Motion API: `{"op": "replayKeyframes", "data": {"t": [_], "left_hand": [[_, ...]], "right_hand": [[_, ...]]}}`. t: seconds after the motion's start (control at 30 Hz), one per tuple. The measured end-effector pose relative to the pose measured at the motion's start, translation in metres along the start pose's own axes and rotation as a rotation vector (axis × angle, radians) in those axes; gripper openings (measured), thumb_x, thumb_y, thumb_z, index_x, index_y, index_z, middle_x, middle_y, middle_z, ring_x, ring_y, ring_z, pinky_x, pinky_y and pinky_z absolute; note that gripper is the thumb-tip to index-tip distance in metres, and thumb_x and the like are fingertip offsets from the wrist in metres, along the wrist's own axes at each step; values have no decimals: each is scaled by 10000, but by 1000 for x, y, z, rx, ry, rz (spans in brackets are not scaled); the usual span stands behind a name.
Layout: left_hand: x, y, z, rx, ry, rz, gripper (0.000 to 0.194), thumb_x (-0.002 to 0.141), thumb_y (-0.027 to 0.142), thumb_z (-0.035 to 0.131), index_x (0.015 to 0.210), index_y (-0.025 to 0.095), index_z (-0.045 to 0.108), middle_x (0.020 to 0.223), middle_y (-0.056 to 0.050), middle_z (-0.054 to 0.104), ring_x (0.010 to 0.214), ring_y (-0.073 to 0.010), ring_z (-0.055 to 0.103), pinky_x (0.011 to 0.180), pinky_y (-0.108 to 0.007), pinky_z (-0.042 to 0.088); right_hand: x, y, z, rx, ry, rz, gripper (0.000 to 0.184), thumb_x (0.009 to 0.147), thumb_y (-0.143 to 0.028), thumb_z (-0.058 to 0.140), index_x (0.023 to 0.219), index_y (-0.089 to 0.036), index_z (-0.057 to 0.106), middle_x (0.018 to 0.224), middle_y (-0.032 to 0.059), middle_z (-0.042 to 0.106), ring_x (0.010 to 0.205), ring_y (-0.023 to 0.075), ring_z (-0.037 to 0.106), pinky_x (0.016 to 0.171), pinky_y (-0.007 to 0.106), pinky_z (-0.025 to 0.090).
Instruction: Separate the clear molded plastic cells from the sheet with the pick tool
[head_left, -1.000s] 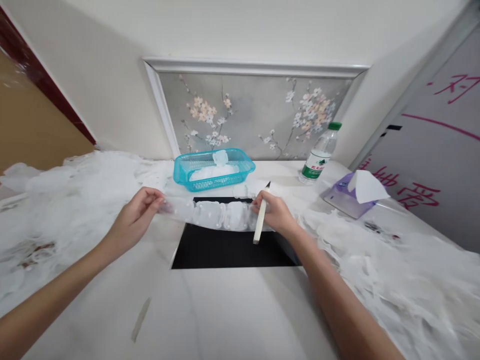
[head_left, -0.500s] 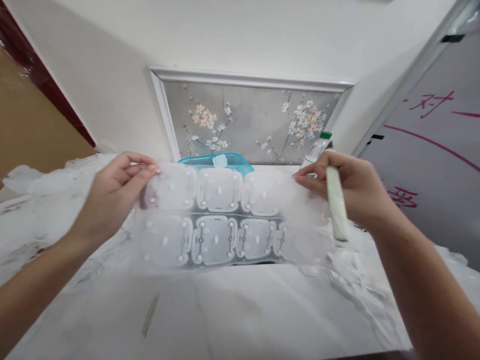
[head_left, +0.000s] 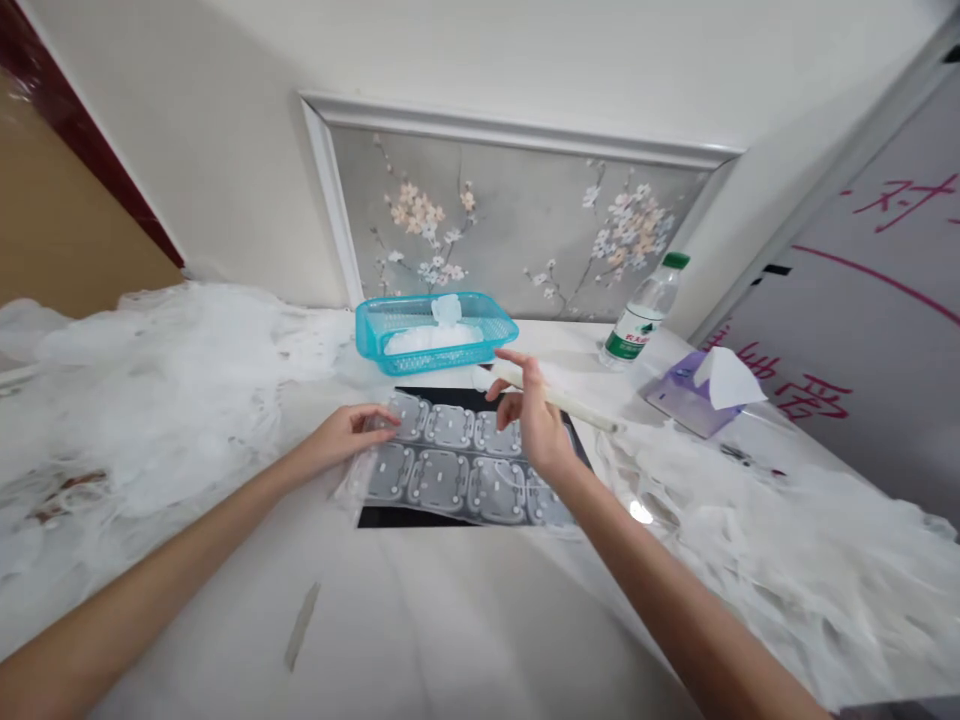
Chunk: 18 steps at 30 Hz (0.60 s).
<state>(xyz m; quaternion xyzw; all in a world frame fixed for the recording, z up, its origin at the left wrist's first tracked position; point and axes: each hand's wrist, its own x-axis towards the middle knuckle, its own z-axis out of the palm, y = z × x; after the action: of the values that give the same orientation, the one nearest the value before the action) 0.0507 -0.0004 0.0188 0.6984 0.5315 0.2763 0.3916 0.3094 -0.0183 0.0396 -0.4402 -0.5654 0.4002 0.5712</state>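
A translucent sheet of moulded silicone-like pieces [head_left: 439, 480], joined in two rows, lies on a black mat [head_left: 386, 517]. My left hand [head_left: 349, 438] rests at the sheet's left edge, its fingers stretched out and touching the sheet, thumb a little apart. Over the sheet's upper right part is my right hand [head_left: 529, 410], index finger extended. It holds a pale stick-like tool [head_left: 581, 408] that lies across the palm and points down to the right; its exact kind is not clear.
Beyond the mat stands a blue plastic basket [head_left: 375, 335] with translucent pieces in it. A water bottle [head_left: 637, 315] and a purple tissue pack [head_left: 686, 395] stand on the right. Piles of translucent sheets lie left [head_left: 172, 400] and right [head_left: 810, 560]. A grey strip [head_left: 302, 627] marks the white tabletop [head_left: 450, 620].
The sheet, held up by both hands before, now lies down on the black mat. My left hand has let go of its corner. My right hand has moved left and inward, still with the tool.
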Motion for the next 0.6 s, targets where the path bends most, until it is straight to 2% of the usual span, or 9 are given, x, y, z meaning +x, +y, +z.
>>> {"op": "replayKeyframes", "data": {"t": [0.07, 0.13, 0.23, 0.3, 0.37, 0.47, 0.6], "left_hand": [[-2, -4, 0, -22, -22, 1, 413, 646, 455, 688, 937, 162, 673, 875, -60, 681, 729, -196, 589, 657, -293, 468], [-5, -9, 1, -49, -30, 1, 483, 659, 447, 683, 1045, 161, 643, 955, -70, 672, 729, -184, 588, 654, -286, 468], [-7, -13, 1, -41, -18, -5, 505, 690, 426, 659, 1116, 159, 609, 868, -43, 655, 561, -113, 502, 511, -226, 393], [-7, -15, 1, -32, -16, -6, 488, 697, 406, 649, 1114, 155, 608, 778, -23, 624, 505, -89, 430, 457, -207, 326], [-7, -15, 0, -51, -26, -7, 476, 702, 383, 639, 1117, 152, 601, 771, -22, 601, 515, -86, 410, 453, -201, 310], [-7, -15, 0, -86, -41, -14, 484, 708, 359, 631, 1139, 146, 584, 735, -7, 561, 513, -75, 373, 446, -193, 285], [-10, -12, 1, -79, -47, -10, 529, 730, 341, 622, 1209, 129, 549, 507, 77, 342, 442, -61, 238, 397, -191, 179]], "right_hand": [[5, 12, 25, 79, 32, 67, 543, 886, -593, 210, 1135, -209, 502, 764, -8, 530, 417, 67, 454, 433, 209, 403], [10, 26, 47, 99, 40, 108, 508, 874, -584, 273, 1144, -202, 470, 833, 8, 557, 459, 77, 509, 464, 214, 441], [9, 41, 69, 46, 18, 82, 446, 874, -538, 353, 1183, -216, 383, 931, 24, 629, 511, 101, 569, 541, 238, 477], [3, 44, 74, -29, -12, 51, 382, 899, -499, 343, 1162, -225, 378, 967, 28, 655, 515, 104, 571, 567, 249, 470], [-4, 45, 74, -116, -51, 3, 309, 919, -457, 339, 1109, -228, 424, 949, 26, 664, 549, 114, 574, 581, 256, 457], [-9, 44, 70, -261, -113, -158, 236, 908, -393, 405, 990, -226, 550, 852, 31, 659, 652, 150, 583, 614, 278, 450], [-11, 45, 70, -302, -189, -352, 190, 864, -310, 503, 896, -223, 670, 759, 39, 664, 618, 150, 580, 591, 282, 459]]}}
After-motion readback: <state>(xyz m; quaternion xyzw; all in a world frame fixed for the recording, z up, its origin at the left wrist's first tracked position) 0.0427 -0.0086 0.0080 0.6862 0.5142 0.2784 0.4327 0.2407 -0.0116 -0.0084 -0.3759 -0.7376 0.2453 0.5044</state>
